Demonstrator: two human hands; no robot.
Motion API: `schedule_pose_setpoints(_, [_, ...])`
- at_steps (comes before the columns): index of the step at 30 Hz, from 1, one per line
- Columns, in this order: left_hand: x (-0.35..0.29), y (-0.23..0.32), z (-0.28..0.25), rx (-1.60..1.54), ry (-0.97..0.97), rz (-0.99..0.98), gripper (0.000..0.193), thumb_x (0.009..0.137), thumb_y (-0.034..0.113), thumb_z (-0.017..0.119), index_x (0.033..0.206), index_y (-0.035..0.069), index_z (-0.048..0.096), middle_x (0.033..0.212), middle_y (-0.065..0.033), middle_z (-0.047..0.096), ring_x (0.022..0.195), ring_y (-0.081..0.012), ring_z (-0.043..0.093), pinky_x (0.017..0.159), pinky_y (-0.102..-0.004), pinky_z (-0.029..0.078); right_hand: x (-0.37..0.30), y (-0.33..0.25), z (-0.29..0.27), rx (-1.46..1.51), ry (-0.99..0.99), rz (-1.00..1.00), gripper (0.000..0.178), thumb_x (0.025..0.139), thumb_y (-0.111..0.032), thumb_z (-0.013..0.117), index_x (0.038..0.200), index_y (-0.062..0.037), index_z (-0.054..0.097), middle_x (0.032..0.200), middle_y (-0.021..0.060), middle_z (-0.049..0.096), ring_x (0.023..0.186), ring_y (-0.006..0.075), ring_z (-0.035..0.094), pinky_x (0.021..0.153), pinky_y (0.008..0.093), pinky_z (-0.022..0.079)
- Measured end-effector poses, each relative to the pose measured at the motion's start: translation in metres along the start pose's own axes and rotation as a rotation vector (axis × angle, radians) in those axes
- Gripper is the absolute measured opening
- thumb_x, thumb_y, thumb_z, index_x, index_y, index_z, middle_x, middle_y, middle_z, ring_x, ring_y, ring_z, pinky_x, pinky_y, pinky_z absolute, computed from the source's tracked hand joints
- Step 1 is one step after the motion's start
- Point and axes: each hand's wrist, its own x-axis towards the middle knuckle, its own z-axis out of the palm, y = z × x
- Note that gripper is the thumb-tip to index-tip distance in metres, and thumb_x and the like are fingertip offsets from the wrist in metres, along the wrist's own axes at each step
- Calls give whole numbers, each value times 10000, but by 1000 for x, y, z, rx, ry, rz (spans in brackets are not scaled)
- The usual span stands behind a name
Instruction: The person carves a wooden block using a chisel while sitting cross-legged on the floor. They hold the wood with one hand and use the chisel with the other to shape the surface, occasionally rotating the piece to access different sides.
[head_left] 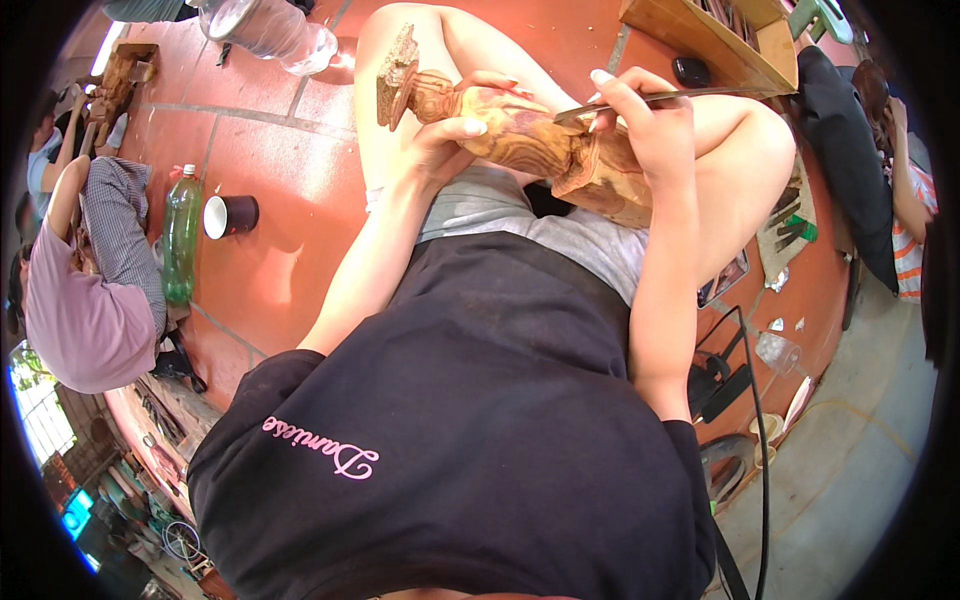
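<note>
Across my lap lies a carved wooden piece (520,137) with strong brown and yellow grain, a knobbed narrow end and a rough flat base (397,75) at the left. My left hand (440,143) is wrapped round it near that knobbed end, thumb on top and fingers on the far side. Pinched in my right hand (655,130) is a long thin file-like tool (580,110). Its tip touches or almost touches the upper face of the wood, near a carved notch. The tool's other end reaches out to the right beyond my hand.
At the left stand a green plastic bottle (181,235) and a dark cup (238,216); a clear jug (270,35) lies beyond. A wooden box (720,45) is at the far right, beside a small black object (690,71). A black cable (762,450) hangs at right. Other people sit on both sides.
</note>
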Motion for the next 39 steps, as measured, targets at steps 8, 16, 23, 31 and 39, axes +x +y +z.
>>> schedule_pose_setpoints(8, [-2,1,-1,-34,28,-28,628,721,137,675,1295,-3,461,1268,-204,547,1199,-315,539,1061,-412,413,-1,6,3,64,-97,9,158,859,-100,703,756,13,663,678,63,669,599,108,651,560,221,514])
schedule_pose_setpoints(16, [0,0,0,-22,67,-21,622,704,138,680,1273,-19,484,1235,-197,571,1188,-302,545,1058,-404,415,-7,-4,15,75,-91,-59,119,863,-65,694,786,22,666,698,45,665,636,112,666,581,220,525])
schedule_pose_setpoints(23, [0,0,2,-28,52,-11,613,721,138,669,1279,-22,474,1241,-197,562,1192,-302,542,1057,-406,418,-10,5,-20,60,-85,-66,132,863,-93,709,806,21,679,694,55,673,590,95,635,574,211,499])
schedule_pose_setpoints(31, [0,-1,0,-53,53,-18,608,727,138,665,1281,-24,475,1242,-199,557,1197,-304,537,1058,-410,417,-12,0,-5,2,-50,-38,154,871,-104,701,765,0,664,680,40,660,615,88,633,577,204,492])
schedule_pose_setpoints(39, [0,-2,-1,-50,56,-30,606,733,145,668,1283,-21,474,1253,-206,550,1207,-321,529,1061,-418,411,-13,-1,1,24,-29,-98,172,869,-137,713,775,2,675,680,53,658,602,99,634,548,212,481])
